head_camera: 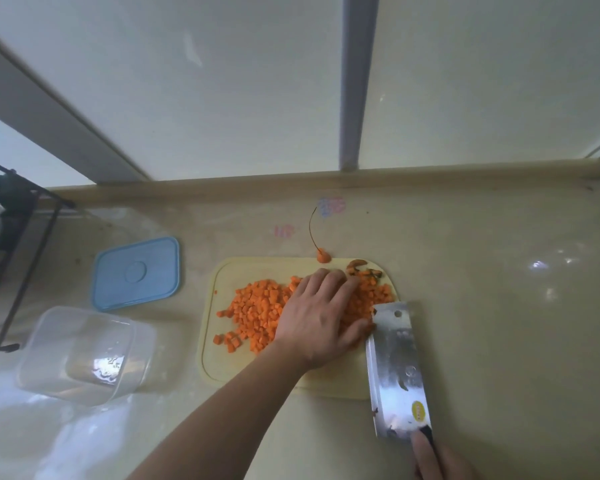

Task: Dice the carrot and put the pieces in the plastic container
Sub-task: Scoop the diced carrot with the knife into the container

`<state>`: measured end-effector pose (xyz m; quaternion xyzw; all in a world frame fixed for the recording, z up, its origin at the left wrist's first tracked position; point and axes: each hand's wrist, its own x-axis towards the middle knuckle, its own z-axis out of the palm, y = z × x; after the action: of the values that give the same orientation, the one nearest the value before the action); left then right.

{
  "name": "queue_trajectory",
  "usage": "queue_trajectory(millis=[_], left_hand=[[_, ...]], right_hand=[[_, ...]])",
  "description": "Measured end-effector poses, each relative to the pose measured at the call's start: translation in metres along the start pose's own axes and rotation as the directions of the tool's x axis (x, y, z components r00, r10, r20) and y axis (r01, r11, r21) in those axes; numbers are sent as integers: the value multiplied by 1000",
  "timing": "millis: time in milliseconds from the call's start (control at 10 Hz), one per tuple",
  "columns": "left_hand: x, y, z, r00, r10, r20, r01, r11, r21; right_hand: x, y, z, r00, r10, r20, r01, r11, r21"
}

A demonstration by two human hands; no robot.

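Mostly small orange cubes: the dice (257,313) form one loose heap, too many to count, across the far half of one pale yellow board (219,362) with rounded corners and a groove near its rim. One left hand (321,315) lies flat on the heap, fingers straight and close together, touching the dice. One cleaver (397,368), a broad shiny steel rectangle with a hole near its far corner and a yellow sticker, rests tilted at the board's right edge, its blade edge beside the thumb. One right hand (440,460) grips its dark handle, forefinger laid along the blade. One carrot tip (323,255) with a thin root lies at the board's far edge, dark trimmings beside it. Off the board's left edge sit one clear rounded container (84,355) holding no dice and, beyond it, one blue lid (137,273). One black wire rack (14,254) stands at the counter's (499,306) left edge.
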<state>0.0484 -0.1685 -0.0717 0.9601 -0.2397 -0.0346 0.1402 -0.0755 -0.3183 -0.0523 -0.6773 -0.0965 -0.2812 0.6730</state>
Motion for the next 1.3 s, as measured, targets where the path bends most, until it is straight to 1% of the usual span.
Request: queue_trajectory(millis=[100,200,300,400,500,600,700,800,900,1000,1100,1200,1300], left_hand=[[-5,1,2,999,19,-48,-18,1000,7],[-9,3,3,995,25,-95,-26,1000,-6],[-13,4,5,989,35,-142,-40,999,-31],[-17,5,10,989,35,-146,-43,998,-52],[-20,8,12,992,14,-123,-21,998,-58],[-23,9,14,989,15,-146,-24,998,-64],[-24,10,15,976,23,-217,-49,992,-113],[-24,10,17,960,39,-276,-86,983,-161],[-23,11,18,951,49,-306,-116,972,-206],[-20,16,17,944,50,-327,-132,964,-232],[-17,21,17,945,32,-325,-114,964,-239],[-14,25,13,937,18,-349,-111,962,-249],[-13,28,8,928,1,-373,-107,958,-264]], right_hand=[[-41,15,-34,718,693,-70,-614,582,-534],[-46,-2,-35,570,816,-94,-688,411,-598],[-28,2,-25,480,877,-34,-676,345,-651],[-19,6,-19,560,828,45,-507,384,-772],[-11,4,-13,573,812,109,-351,364,-863],[-5,8,-12,449,881,151,-467,376,-800],[4,-4,-12,564,811,154,-505,486,-714],[6,-12,-14,505,844,177,-569,481,-667],[3,-15,-17,534,826,180,-556,503,-662],[1,-18,-17,499,856,131,-671,478,-567],[4,-21,-17,390,915,106,-778,389,-494],[14,-28,-17,417,905,85,-782,405,-473],[25,-37,-16,475,873,113,-744,467,-477]])
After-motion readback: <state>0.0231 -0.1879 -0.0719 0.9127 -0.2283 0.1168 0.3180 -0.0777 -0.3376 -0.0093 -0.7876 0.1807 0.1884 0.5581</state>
